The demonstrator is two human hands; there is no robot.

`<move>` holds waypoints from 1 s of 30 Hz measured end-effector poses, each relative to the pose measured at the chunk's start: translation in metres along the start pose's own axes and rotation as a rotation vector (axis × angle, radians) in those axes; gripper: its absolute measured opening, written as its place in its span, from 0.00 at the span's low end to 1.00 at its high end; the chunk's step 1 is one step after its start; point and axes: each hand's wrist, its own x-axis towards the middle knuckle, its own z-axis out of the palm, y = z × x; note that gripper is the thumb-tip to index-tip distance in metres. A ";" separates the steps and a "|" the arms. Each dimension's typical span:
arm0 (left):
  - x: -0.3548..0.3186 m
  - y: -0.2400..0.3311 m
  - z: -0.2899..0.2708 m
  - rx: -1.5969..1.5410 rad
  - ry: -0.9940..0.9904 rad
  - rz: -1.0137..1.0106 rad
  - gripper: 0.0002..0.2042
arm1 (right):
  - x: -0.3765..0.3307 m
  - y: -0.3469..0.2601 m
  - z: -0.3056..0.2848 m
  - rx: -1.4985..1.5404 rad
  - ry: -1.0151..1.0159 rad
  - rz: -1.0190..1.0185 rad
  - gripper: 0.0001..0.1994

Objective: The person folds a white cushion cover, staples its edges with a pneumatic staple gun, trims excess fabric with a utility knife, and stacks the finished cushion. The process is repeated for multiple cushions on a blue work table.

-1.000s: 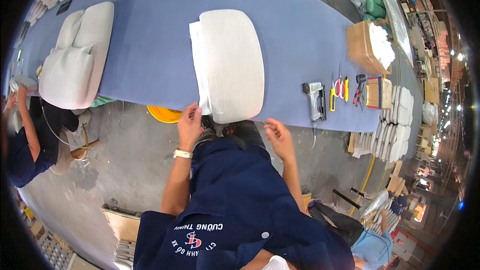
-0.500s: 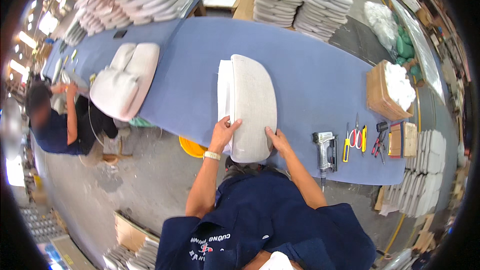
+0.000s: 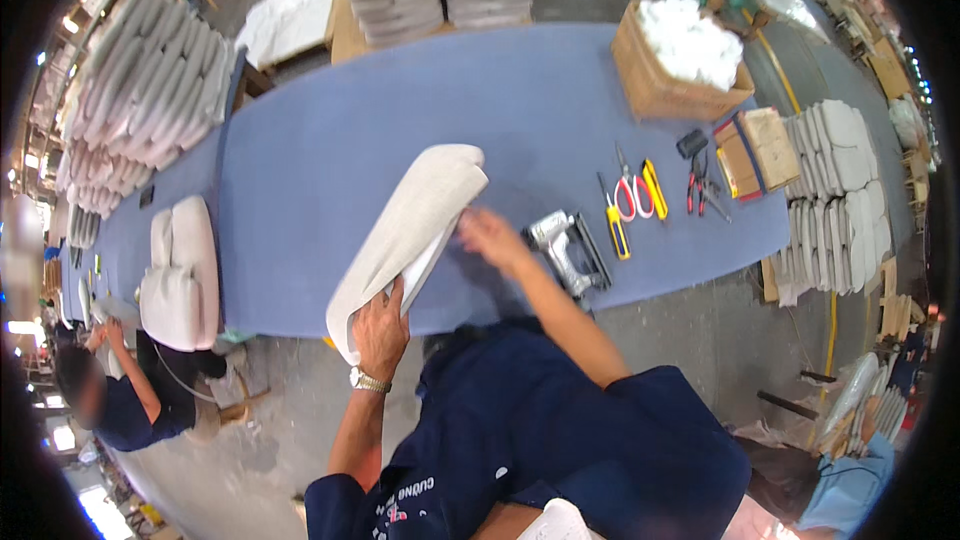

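A light grey fabric-covered cushion [image 3: 405, 215] is raised on its edge and tilted over the blue table [image 3: 300, 120], its white underside partly turned to the right. My left hand [image 3: 380, 333] grips its lower end, thumb on the near edge and the other fingers mostly hidden. Close to the cushion's right edge is my right hand [image 3: 490, 237], blurred by motion; whether it touches the fabric cannot be made out. Just right of that hand lies a silver staple gun [image 3: 552, 232] at the table's front edge.
A yellow-handled screwdriver [image 3: 618, 235], red-handled scissors [image 3: 632, 200], a yellow cutter [image 3: 655, 188] and pliers [image 3: 697, 185] lie to the right. Behind them stands a carton [image 3: 650, 80] of white stuffing. Another cushion [image 3: 185, 275] sits at left, near a seated co-worker [image 3: 130, 390].
The cushion has gone from lying nearly flat to tilted up on edge. My right hand has left its lower right side and moved farther up. The view has swung to the right.
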 end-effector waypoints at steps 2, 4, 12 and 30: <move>-0.026 -0.004 0.046 0.006 0.102 0.032 0.28 | -0.001 0.000 -0.031 -0.001 0.264 -0.104 0.24; -0.068 -0.016 0.111 -0.183 -0.114 -0.183 0.26 | -0.004 -0.004 -0.049 -0.087 0.300 -0.066 0.23; -0.057 0.018 0.074 -0.694 -0.084 -0.535 0.12 | 0.002 -0.018 -0.073 -0.423 0.194 -0.031 0.22; -0.057 -0.116 0.131 -0.401 0.363 -1.182 0.36 | 0.043 -0.007 -0.078 -0.602 0.010 -0.186 0.29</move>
